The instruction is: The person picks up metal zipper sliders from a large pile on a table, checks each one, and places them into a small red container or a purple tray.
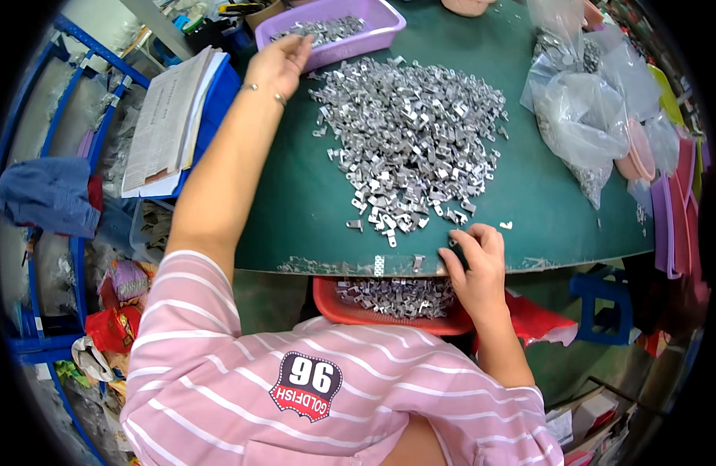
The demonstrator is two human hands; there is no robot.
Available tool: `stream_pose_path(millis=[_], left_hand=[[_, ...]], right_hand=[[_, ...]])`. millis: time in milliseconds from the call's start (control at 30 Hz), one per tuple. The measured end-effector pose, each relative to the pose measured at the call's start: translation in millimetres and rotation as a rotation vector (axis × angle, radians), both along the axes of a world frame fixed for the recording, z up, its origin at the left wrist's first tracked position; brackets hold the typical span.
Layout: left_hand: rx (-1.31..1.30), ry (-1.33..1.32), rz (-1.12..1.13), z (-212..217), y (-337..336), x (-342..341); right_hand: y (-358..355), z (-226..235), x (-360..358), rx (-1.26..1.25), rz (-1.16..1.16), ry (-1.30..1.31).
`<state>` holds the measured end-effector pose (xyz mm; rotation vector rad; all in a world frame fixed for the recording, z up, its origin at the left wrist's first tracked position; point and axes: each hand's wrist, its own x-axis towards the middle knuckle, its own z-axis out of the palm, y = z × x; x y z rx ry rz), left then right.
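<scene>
A pink striped shirt (241, 388) fills the bottom of the frame. Right of centre, the right hand (482, 268) has thumb and forefinger parted, a small metal piece (453, 242) at the forefinger's tip; whether it is gripped I cannot tell. The metal heap (412, 140) lies just above. At upper left, the left hand (282, 66) curls its fingers at the purple basket's rim (365, 45), their hold unclear.

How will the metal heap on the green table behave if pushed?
The heap would probably spread rather than slide as one, since its pieces lie loose. Single pieces, like the stray one near its lower-left edge, look like bent metal: likely stiff, and their flat sides suggest sliding over rolling.
</scene>
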<state>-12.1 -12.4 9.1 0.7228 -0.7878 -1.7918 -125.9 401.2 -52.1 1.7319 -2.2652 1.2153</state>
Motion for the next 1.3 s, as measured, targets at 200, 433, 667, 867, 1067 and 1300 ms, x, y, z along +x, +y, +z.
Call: stream_pose_path(millis=[200, 433, 667, 867, 1067, 1300], left_hand=[[-0.312, -0.435, -0.19, -5, 84, -1], [-1.436, -0.79, -0.713, -15, 234, 31], [-1.362, -0.789, -0.527, -59, 289, 41], [-1.355, -0.748, -0.412, -48, 285, 26], [-1.657, -0.949, -0.421, -58, 266, -23], [-1.481, -0.823, -0.441, -51, 267, -6]], right_hand=[[1, -4, -8, -0.008, -0.09, -0.045], [12, 5, -23, 0.043, -0.107, -1.041], [10, 3, -1, 0.103, 0.009, -0.617], [-13, 0, -17, -0.008, -0.072, -0.127], [-13, -11, -27, -0.016, -0.104, -0.165], [9, -4, -17, -0.105, -0.085, -0.478]])
